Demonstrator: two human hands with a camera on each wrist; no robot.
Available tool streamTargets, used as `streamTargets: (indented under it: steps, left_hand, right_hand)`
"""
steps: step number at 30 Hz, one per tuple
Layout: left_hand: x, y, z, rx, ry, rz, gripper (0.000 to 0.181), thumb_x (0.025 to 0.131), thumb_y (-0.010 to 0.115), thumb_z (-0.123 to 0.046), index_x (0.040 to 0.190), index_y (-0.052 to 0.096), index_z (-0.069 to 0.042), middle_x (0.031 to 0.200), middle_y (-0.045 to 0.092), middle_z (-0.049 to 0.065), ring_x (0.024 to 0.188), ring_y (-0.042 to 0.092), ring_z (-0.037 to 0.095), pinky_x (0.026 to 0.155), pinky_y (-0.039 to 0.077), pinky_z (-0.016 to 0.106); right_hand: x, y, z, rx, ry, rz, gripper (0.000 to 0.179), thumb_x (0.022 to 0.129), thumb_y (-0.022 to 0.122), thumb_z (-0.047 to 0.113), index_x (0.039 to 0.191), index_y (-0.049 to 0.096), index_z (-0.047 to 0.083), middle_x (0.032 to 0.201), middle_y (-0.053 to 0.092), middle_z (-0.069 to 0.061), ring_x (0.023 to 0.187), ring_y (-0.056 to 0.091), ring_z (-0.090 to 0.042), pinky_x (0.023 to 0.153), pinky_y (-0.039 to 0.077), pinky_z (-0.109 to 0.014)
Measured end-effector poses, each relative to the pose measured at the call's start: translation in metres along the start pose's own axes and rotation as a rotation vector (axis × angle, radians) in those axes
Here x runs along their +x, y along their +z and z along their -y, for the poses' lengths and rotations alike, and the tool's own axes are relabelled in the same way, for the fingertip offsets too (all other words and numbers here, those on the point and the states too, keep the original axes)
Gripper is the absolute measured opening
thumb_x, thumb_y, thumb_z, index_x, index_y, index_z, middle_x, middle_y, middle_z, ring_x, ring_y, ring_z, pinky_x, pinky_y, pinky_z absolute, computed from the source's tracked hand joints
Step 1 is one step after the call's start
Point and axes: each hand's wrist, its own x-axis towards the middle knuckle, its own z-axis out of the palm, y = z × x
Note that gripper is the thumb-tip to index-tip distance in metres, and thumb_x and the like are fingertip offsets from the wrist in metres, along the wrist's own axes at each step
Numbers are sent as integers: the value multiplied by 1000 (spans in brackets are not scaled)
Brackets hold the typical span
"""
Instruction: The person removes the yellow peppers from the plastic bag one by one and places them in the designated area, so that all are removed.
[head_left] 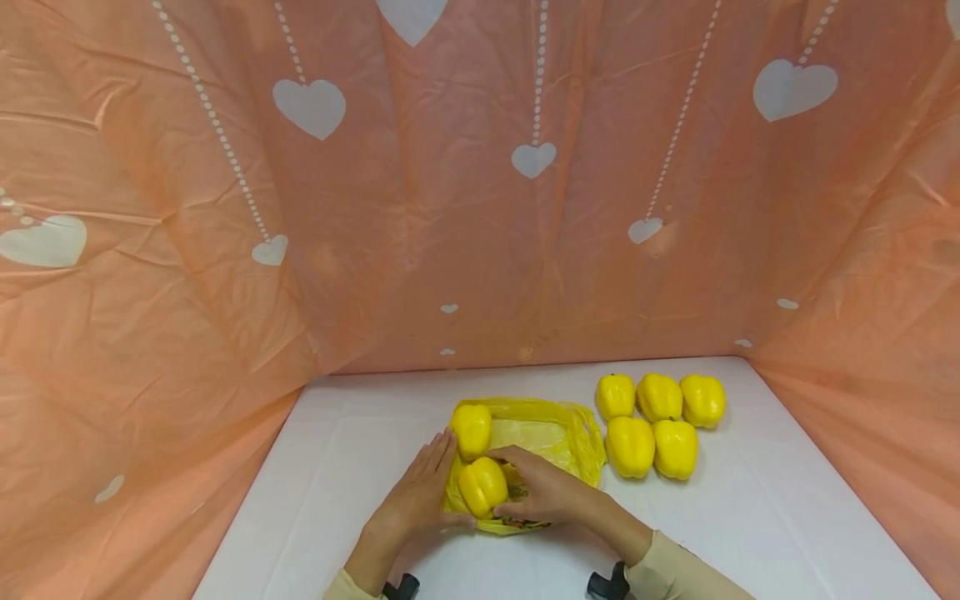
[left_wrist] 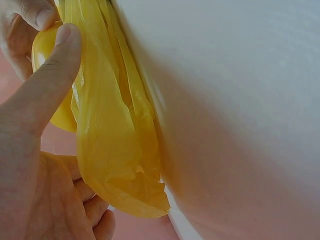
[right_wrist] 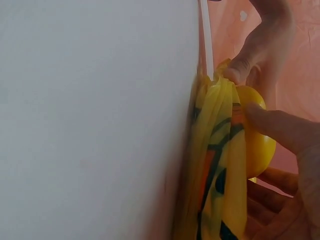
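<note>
Two yellow bell peppers lie on a yellow plastic bag spread flat on the table: a far pepper and a near pepper. My right hand holds the near pepper from its right side, thumb at the front and fingers behind; in the right wrist view the pepper shows between them. Along the bag's left edge lies my left hand, fingers straight and thumb stretched toward the near edge. The left wrist view shows that thumb against the bag and pepper.
To the right of the bag, several more yellow bell peppers stand close together in two rows. The white table is enclosed by an orange curtain with white hearts at its back and sides.
</note>
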Motion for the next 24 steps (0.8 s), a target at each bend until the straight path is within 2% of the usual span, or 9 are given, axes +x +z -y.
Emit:
streamTargets:
  steps: [12,16,24]
  left_hand:
    - [0,0,-1,-13,-3,2,130,79,92,-54,166,21,9,176,16,27,164,18,42,134,17,57]
    - [1,0,-1,-15,0,2,130,79,92,-54,166,20,10,176,15,27,163,17,43,133,17,59]
    - [-1,-1,-3,-19,-4,-9,130,79,92,-55,167,20,8,177,15,26,164,16,40,134,17,55]
  right_hand:
    - [-7,-3,-4,24,7,-40,76,93,86,39,154,51,9,152,59,-7,133,62,-26,113,55,-44]
    - [-10,-7,-3,33,9,-65,77,91,87,39,153,52,9,151,60,-8,131,64,-29,111,57,-45]
    - [-14,-14,-1,43,1,-109,78,93,86,38,155,50,8,153,58,-10,133,63,-34,111,56,-51]
